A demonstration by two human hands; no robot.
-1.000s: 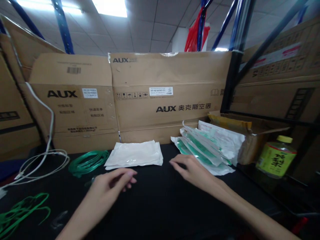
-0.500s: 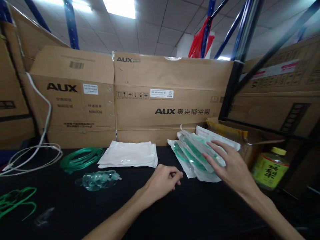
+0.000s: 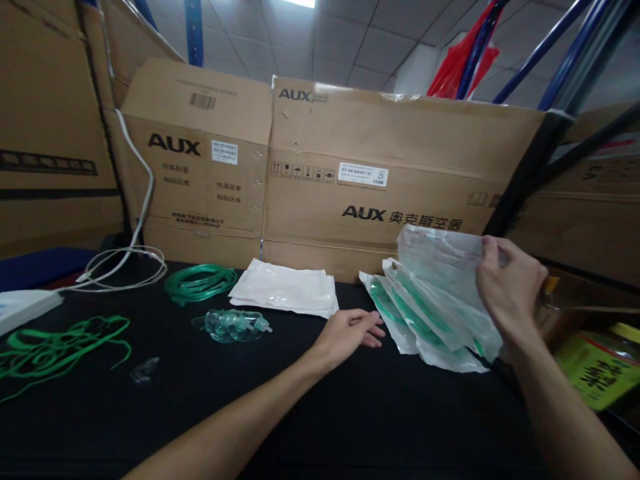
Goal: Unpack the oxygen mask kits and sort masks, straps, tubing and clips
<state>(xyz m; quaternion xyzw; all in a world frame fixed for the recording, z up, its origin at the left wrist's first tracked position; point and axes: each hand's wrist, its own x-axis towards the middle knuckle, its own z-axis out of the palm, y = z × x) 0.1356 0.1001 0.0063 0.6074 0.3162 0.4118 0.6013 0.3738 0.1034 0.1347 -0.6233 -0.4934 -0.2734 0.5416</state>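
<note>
My right hand pinches the upper right edge of a translucent plastic bag, which is raised at the right side of the table. Beneath and in front of it lie several white-edged clear pouches with green contents, overlapping like a fan. My left hand hovers at or rests on the black tabletop just left of these pouches, fingers loosely bent and apart, holding nothing. To its left are a flat stack of white packets and a group of clear green-tinted plastic masks.
Coiled green tubing, green elastic straps and small clear pieces lie on the left. A white cable runs down there. Cardboard walls the back. A yellow-labelled jar and an open carton stand right.
My right hand has closed on the translucent bag and lifted its edge off the pouches. My left hand's fingers have loosened. The view has swung left and down.
</note>
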